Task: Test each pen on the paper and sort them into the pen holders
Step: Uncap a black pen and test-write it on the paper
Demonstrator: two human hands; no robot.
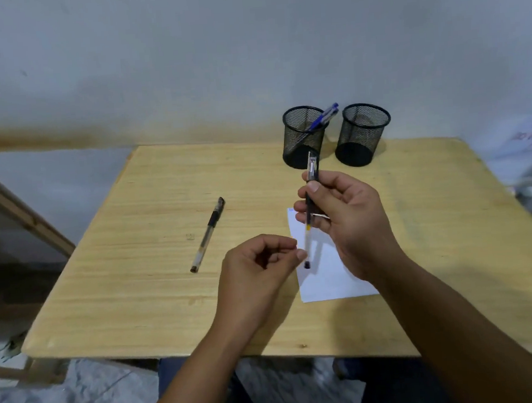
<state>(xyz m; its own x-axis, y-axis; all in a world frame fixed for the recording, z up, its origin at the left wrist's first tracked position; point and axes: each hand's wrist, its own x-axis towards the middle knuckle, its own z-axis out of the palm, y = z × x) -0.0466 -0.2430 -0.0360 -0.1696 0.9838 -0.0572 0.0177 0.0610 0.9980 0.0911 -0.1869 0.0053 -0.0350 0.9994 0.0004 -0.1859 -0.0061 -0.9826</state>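
While the right hand [341,215] grips the black-capped clear pen [310,210], left hand [262,261] fingertips, loosely curled and holding nothing, steady its lower end; touch the tip to the white paper sheet [329,275] at 6 o'clock.

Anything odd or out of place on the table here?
Nothing damaged or spilled. One pen lies loose on the table, left of the paper, apparently unsorted. The left holder has blue pens leaning out over its rim; the right holder looks empty. The right hand holds another pen above the paper.
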